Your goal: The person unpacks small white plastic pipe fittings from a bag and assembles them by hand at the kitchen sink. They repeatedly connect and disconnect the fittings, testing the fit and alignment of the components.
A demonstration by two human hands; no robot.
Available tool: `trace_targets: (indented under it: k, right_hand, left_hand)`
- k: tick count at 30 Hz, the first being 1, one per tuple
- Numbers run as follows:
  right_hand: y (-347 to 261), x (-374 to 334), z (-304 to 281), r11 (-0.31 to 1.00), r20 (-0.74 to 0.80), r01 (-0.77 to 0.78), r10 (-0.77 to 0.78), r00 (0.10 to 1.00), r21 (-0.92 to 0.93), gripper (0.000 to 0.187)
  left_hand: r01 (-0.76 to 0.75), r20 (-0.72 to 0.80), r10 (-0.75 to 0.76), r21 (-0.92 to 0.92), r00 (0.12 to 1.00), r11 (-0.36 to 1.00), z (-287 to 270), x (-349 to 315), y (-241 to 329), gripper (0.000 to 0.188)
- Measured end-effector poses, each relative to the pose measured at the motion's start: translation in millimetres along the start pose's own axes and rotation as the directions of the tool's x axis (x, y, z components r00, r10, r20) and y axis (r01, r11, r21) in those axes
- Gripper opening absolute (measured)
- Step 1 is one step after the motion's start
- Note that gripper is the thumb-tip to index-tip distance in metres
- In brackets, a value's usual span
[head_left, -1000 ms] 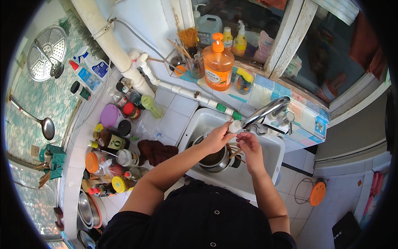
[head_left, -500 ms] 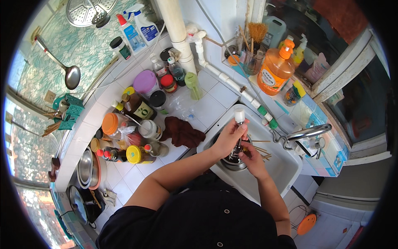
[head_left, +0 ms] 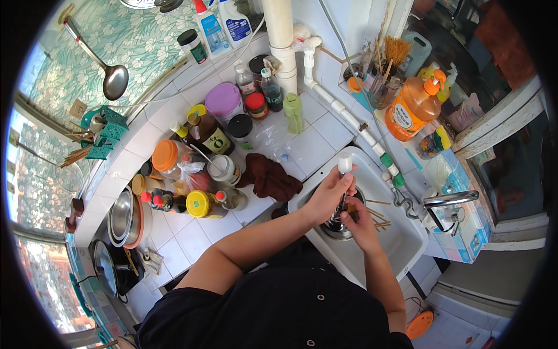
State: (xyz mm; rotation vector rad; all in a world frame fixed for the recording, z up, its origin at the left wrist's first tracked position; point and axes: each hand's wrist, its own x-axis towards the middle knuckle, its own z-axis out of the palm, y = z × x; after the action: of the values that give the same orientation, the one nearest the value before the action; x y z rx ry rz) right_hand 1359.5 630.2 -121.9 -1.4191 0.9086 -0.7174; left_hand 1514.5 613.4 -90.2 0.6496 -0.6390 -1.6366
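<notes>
Over the sink, both hands hold a slim tool with a white cylindrical end at the top and a shiny, dark-looking metal shaft. My left hand is closed around the shaft just below the white end. Lower down, the fingers of my right hand pinch the shaft. Its lower part is hard to make out against a round metal pot or bowl in the sink. Several wooden chopsticks lie in the sink, right of my hands.
A dark brown cloth lies on the tiled counter left of the sink, beside crowded jars and bottles. The faucet and an orange pump bottle stand to the right. Stacked metal bowls sit far left.
The head view has shifted, so the counter and sink appear farther right. Both hands keep their grip on the slim tool, with little change in pose.
</notes>
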Motion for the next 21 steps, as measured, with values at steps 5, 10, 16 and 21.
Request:
trace_targets:
  k: [5,10,16,21]
  right_hand:
    - [-11.5,26.4,24.4,0.985,-0.016,0.127,-0.126,0.992,0.115,0.026]
    - [-13.6,32.7,39.7,0.974,0.031,0.167,-0.173,0.984,0.154,0.030]
    - [-19.6,42.0,58.4,0.938,0.033,0.253,-0.268,0.963,0.236,0.029]
    - [-18.9,49.3,66.6,0.940,0.010,0.286,-0.292,0.956,0.184,0.029]
  left_hand:
    - [-0.035,-0.011,0.041,0.313,0.999,0.949,0.6,-15.1,18.8,0.033]
    - [-0.151,0.071,0.135,0.556,0.988,0.817,-11.1,-26.7,42.2,0.032]
    - [-0.217,0.135,0.171,0.527,0.976,0.822,-23.7,-40.3,45.8,0.038]
    - [-0.237,0.168,0.167,0.679,0.972,0.695,-28.0,-46.6,62.8,0.038]
